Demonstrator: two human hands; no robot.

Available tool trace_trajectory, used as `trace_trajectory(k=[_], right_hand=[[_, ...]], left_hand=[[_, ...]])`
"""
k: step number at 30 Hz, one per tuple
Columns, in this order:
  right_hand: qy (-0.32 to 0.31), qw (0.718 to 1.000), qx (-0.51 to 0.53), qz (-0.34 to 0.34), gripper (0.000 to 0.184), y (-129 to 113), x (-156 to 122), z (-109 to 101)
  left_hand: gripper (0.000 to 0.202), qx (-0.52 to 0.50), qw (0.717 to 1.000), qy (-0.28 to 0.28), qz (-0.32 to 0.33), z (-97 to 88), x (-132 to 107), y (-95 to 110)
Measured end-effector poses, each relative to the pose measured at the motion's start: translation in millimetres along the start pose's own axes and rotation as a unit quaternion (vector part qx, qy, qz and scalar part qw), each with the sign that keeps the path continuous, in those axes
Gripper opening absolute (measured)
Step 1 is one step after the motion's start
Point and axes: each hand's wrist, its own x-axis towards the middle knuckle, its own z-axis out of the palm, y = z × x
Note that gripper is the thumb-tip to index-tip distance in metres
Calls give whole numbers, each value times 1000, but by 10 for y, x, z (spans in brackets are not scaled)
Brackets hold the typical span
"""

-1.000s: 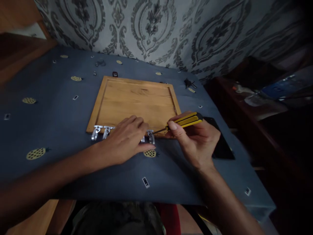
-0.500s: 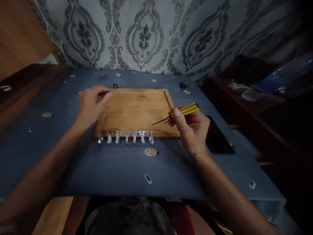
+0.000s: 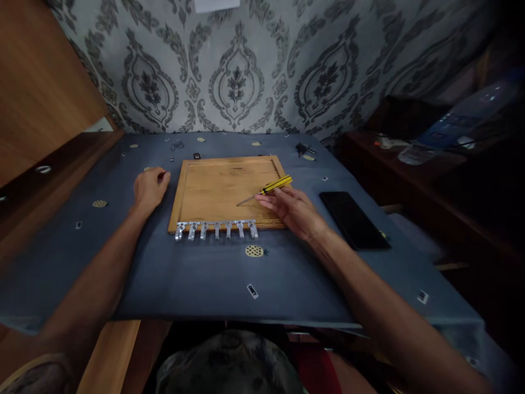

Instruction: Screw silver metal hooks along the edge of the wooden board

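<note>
Right hand (image 3: 296,213), screwdriver (image 3: 278,184) in grasp, board (image 3: 213,189) beneath

L hand (image 3: 150,190) is curled, so can't tell what, if anything, its fingers hold. R hand (image 3: 293,210) covers pt of the wooden board's (image 3: 221,189) R edge. Black bit (image 3: 303,149) at tbl's (image 3: 184,290) back: too small to ID. Bottle (image 3: 459,117) label's blurry. White sheet (image 3: 217,5) cut off up top, R forearm (image 3: 389,306) at bottom.
</note>
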Motion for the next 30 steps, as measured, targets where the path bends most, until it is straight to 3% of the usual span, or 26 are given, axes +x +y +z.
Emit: trace_trajectory(k=[3, 9, 17, 30], right_hand=[[0, 1000, 17, 14, 12, 0, -9, 19], [-13, 999, 45, 22, 43, -51, -55, 26], [-14, 998, 48, 49, 64, -131, -68, -5], [-27, 998, 9, 51, 61, -207, -76, -25]], left_hand=[[30, 5, 1000, -8, -2, 48, 11, -70], [27, 10, 999, -35, 10, 175, 5, -154], [34, -13, 998, -59, 15, 312, 25, -348], [34, -60, 995, -73, -23, 376, 11, -443]])
